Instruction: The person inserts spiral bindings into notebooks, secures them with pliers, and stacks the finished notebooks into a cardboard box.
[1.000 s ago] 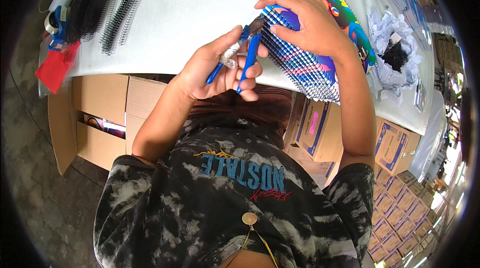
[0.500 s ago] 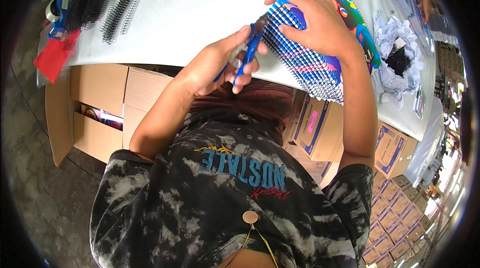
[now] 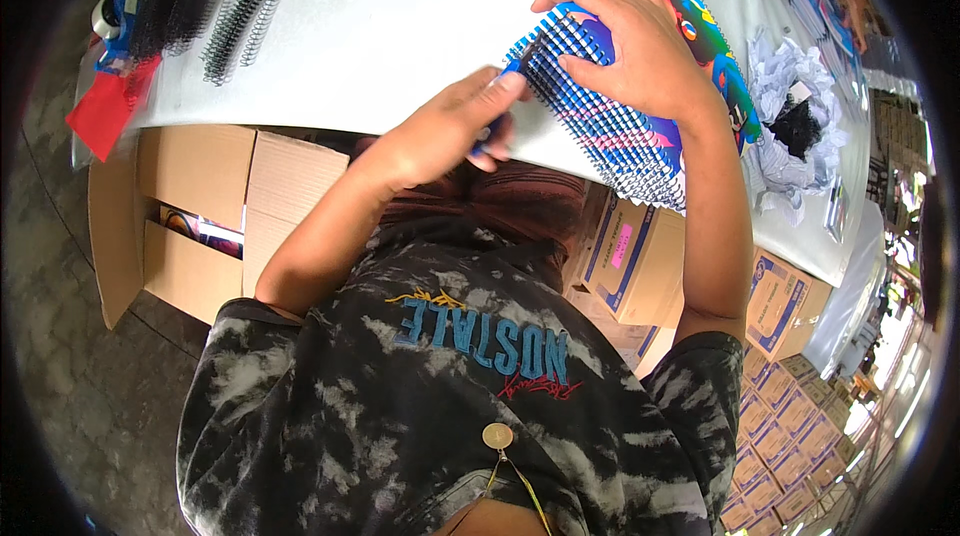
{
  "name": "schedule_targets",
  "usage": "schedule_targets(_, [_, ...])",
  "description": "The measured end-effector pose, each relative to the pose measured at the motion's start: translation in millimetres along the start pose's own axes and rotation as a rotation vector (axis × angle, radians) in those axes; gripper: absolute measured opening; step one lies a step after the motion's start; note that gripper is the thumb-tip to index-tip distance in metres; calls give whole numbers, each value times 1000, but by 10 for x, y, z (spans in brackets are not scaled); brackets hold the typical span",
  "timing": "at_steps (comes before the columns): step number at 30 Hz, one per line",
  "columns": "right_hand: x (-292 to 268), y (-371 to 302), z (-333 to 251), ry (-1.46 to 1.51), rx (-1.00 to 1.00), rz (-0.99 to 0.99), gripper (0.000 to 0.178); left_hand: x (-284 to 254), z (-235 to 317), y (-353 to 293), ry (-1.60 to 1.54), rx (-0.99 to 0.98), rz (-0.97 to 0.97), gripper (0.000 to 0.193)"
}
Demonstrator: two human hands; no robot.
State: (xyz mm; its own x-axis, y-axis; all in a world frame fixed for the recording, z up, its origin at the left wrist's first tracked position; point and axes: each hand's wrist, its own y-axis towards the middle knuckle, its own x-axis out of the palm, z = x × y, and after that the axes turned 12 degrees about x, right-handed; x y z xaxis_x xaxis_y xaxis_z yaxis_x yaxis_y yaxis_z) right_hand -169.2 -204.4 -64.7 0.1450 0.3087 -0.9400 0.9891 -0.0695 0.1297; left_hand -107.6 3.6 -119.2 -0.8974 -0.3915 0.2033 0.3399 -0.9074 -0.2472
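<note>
My left hand (image 3: 450, 126) is closed round a pair of pliers with blue handles (image 3: 488, 136). The dark jaws (image 3: 534, 48) meet the bound edge of a stack of spiral notebooks (image 3: 610, 116). Blue, white and dark coils run in rows along that edge, and a colourful cover shows on top. Spread over the stack, my right hand (image 3: 640, 46) lies with fingers stretched toward the far corner and the thumb apart, near the coils. Two rings sit on its fingers. My right hand and forearm hide part of the cover.
Loose black spiral coils (image 3: 255, 11) lie at the left of the white table (image 3: 400, 16), near a blue tape dispenser (image 3: 120, 21) and a red piece (image 3: 110, 121). Crumpled pale wrapping (image 3: 790, 166) is at the right. Open (image 3: 190, 171) and closed cartons (image 3: 635, 256) stand below the table edge.
My left hand has turned and moved slightly right, its fingers closing further round the pliers. The handles, spread before, are now mostly hidden. My right hand stays on the stack.
</note>
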Motion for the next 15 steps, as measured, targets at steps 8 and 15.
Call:
schedule_targets(8, [-62,28,-71,-12,-1,-98,40,78,51,-39,731,154,179,55])
schedule_targets(15, [-79,13,-111,-53,-5,-68,45,-9,25,-49,-611,-107,-80,60])
